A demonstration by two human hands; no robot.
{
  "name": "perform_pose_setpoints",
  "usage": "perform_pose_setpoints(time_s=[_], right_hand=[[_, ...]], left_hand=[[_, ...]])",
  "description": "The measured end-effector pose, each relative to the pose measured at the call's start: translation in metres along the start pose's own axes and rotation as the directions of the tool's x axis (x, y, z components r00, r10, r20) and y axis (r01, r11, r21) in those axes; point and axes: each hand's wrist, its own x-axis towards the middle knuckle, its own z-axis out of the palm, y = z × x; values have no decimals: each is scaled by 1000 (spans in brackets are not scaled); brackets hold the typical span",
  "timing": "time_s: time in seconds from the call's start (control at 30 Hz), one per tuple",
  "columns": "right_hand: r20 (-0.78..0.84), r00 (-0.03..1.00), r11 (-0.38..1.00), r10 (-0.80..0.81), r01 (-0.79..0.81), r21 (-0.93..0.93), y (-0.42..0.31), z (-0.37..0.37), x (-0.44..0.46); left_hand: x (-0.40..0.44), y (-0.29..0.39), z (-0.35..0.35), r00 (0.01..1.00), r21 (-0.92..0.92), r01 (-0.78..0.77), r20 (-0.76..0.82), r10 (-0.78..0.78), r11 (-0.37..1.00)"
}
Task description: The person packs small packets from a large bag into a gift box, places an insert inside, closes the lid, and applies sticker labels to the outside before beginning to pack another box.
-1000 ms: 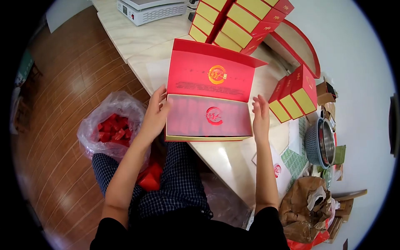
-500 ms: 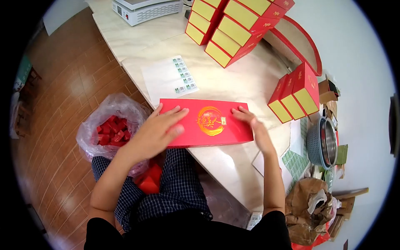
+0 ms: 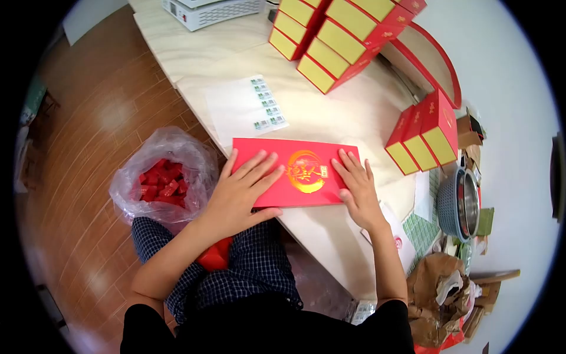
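Observation:
A red gift box [image 3: 277, 150] with a gold ring emblem and lettering lies flat at the table's near edge. My left hand [image 3: 239, 192] rests on its left part, fingers spread over the lid and thumb at the near edge. On the right end lies my right hand [image 3: 358, 189], fingers stretched and slightly apart. Both palms face down, and neither hand grips the box. Just beyond the box is a white sheet [image 3: 233, 109] with a few green-printed stickers along its right side.
Stacked red-and-yellow boxes [image 3: 336, 50] stand at the back of the table [image 3: 206, 59], with several more boxes [image 3: 423, 133] at the right. A white appliance [image 3: 221, 15] sits far left. On the floor, a plastic bag [image 3: 135, 203] holds small red packets. A brown paper bag [image 3: 433, 295] and basin [image 3: 451, 203] are right.
Both hands have flattened onto the box lid, the left thumb dropping to its near edge and the right hand settling lower on its end. The view has shifted slightly.

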Motion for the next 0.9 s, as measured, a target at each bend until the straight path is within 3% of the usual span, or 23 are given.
perform_pose_setpoints(time_s=[0.03, 0.1, 0.13, 0.17, 0.2, 0.23, 0.3, 0.33, 0.4, 0.47, 0.57, 0.63, 0.7, 0.83, 0.9], right_hand=[[-1, 1000, 1000, -22, 22, 4, 0, 0, 8], [-42, 996, 995, 81, -79, 61, 1, -3, 26], [-182, 983, 1000, 25, -23, 16, -5, -1, 42], [-184, 983, 1000, 25, -22, 21, -9, 1, 58], [-179, 983, 998, 31, -20, 63, -12, 3, 76], [-174, 984, 994, 32, -14, 105, -15, 5, 94], [-185, 982, 990, 29, -3, 140, -6, 27, 130], [-191, 981, 991, 16, 10, 136, 0, 38, 148], [19, 996, 975, 91, -93, 203, 12, 56, 181], [4, 999, 981, 54, -54, 188, 15, 68, 200], [-28, 1000, 984, -14, 19, 177, 11, 85, 210], [-47, 998, 982, -41, 49, 184, 11, 92, 208], [-83, 984, 983, -159, 166, 78, 11, 96, 206], [-92, 986, 984, -137, 146, 98, 5, 88, 204], [-20, 993, 981, -117, 118, 152, 3, 87, 203]], left_hand=[[-1, -8, -3, 1000, 13, 14, -11, -14, 1000], [1, -25, -7, 988, -518, 34, -111, -107, 855], [4, -30, -8, 940, -650, 49, -226, -254, 759], [12, -41, -6, 868, -685, 87, -304, -393, 723], [22, -56, -8, 826, -627, 122, -365, -429, 770], [33, -80, -2, 834, -550, 100, -408, -371, 829], [53, -107, 4, 855, -511, 153, -361, -373, 846], [63, -127, 20, 905, -471, 132, -301, -299, 872], [76, -148, 41, 946, -427, 98, -241, -218, 899], [85, -152, 51, 985, -56, 89, -142, -96, 994], [83, -146, 55, 975, 31, 178, -137, -172, 984], [84, -145, 56, 974, 7, 196, -121, -193, 981], [84, -145, 54, 969, -17, 220, -114, -220, 975], [87, -144, 53, 961, -65, 242, -125, -248, 968], [86, -143, 54, 958, -85, 247, -129, -256, 965]])
